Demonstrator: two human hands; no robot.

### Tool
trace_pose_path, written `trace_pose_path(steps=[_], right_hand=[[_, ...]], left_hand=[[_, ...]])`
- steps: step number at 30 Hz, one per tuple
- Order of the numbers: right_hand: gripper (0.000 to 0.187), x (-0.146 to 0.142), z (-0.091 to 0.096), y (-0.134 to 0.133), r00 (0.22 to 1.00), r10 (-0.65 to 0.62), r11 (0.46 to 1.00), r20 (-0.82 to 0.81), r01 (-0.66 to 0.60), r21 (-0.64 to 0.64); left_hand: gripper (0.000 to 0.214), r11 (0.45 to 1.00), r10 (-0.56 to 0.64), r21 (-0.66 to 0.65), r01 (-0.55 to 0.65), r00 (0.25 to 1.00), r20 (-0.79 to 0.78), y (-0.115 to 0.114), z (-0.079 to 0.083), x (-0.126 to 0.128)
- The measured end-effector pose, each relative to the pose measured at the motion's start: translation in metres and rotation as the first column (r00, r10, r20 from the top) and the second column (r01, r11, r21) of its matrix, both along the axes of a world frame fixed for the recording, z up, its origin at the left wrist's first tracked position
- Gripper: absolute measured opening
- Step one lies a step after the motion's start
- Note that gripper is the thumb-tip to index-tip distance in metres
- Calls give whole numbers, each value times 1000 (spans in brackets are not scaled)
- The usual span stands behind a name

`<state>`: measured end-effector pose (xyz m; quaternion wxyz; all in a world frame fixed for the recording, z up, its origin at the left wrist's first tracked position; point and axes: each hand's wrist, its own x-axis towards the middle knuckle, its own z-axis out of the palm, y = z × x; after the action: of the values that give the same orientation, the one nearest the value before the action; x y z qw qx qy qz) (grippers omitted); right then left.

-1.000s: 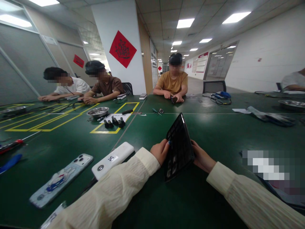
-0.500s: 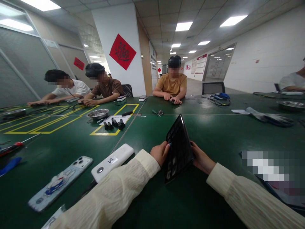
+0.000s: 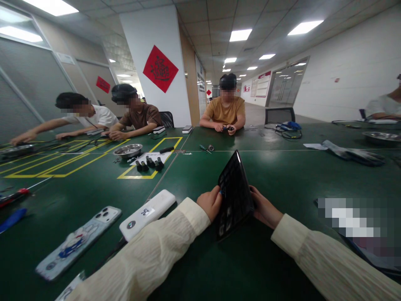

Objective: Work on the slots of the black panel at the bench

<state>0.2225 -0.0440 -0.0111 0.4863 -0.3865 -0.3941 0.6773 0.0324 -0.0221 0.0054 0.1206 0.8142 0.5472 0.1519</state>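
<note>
A black tablet (image 3: 234, 192) stands tilted on its lower edge on the green table (image 3: 282, 184), its dark screen facing left. My left hand (image 3: 210, 201) is closed on its left side, thumb against the screen. My right hand (image 3: 265, 207) grips its back from the right, fingers curled round it. Both forearms wear cream sleeves.
A white power bank (image 3: 147, 213) and a phone in a patterned case (image 3: 79, 241) lie left of my arm. Farther off are a metal bowl (image 3: 128, 149), small black parts (image 3: 149, 163) inside yellow tape lines, and three seated people across the table. Grey gloves (image 3: 354, 154) lie at right.
The tablet and both my hands have barely moved. The person at far left has stretched an arm further out to the left.
</note>
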Motion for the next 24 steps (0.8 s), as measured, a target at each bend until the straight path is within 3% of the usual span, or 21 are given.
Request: trace_pose_path(steps=[10, 17, 24], right_hand=[[44, -2, 2, -1, 1000, -4, 1000, 5, 4, -11], [40, -2, 3, -1, 1000, -4, 1000, 1, 4, -7], [42, -2, 5, -2, 1000, -3, 1000, 1, 3, -18]], left_hand=[[41, 999, -41, 1, 41, 997, 59, 2, 2, 1], [33, 999, 7, 50, -8, 1000, 8, -2, 1, 2], [32, 999, -17, 52, 16, 1000, 9, -3, 2, 2]])
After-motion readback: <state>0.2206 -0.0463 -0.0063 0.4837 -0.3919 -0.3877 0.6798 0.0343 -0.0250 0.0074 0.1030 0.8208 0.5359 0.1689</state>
